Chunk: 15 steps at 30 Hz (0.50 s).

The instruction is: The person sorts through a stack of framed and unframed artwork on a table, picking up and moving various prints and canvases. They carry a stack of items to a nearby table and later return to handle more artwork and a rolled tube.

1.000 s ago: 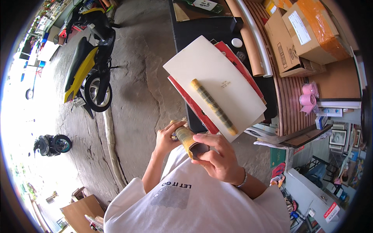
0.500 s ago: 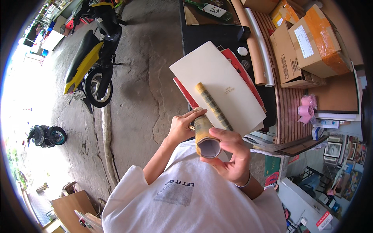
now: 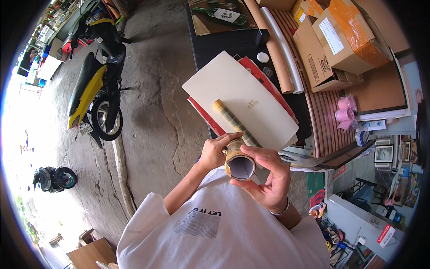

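Observation:
My left hand point(image 3: 212, 153) is closed around the far part of a rolled tube point(image 3: 234, 150), yellowish with dark bands, its white hollow end facing up toward me. My right hand point(image 3: 270, 178) grips the near rim of that tube between thumb and fingers. Just beyond it, a second yellow and dark-checked roll point(image 3: 230, 119) lies slantwise on a large white board point(image 3: 262, 101). The held tube overlaps this roll's near end in the picture, so I cannot tell whether they touch. Under the white board, red sheets point(image 3: 266, 74) stick out at both sides.
The black table point(image 3: 208, 49) also carries a picture with a green bottle point(image 3: 228, 17), a white round lid point(image 3: 263, 57), and long brown and white rolls point(image 3: 280, 54). Cardboard boxes point(image 3: 336, 40) and pink tape rolls point(image 3: 345, 114) are at right. A yellow motorbike point(image 3: 92, 89) stands left.
The view has shifted, so the table and boxes sit further left. The held tube is tipped more end-on toward me and looks shorter. Both hands keep their hold.

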{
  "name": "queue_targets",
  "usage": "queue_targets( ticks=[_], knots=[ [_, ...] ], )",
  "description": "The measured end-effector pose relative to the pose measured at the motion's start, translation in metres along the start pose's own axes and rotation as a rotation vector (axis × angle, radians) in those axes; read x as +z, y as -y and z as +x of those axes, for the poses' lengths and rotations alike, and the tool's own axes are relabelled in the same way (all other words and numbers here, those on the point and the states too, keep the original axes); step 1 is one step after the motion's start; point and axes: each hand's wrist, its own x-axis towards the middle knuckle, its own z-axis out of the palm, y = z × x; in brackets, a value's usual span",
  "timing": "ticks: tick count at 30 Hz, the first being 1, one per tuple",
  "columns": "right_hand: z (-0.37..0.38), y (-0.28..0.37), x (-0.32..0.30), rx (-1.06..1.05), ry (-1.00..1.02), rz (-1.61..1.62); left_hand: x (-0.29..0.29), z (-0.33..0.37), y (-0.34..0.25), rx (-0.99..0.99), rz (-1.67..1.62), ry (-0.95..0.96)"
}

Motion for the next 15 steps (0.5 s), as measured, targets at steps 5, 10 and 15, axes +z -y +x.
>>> queue_targets(
  ticks=[5, 10, 15],
  knots=[
    [-0.017, -0.01, -0.019, 0.102, 0.079, -0.034, 0.012, -0.002, 0.006, -0.017, -0.208, 0.086],
    [-0.064, -0.07, -0.05, 0.35, 0.063, -0.264, 0.049, 0.015, -0.024, -0.203, -0.801, -0.063],
    [-0.124, -0.1, -0.073, 0.557, -0.062, -0.021, 0.088, 0.045, -0.048, -0.076, -0.633, 0.095]
  ],
)
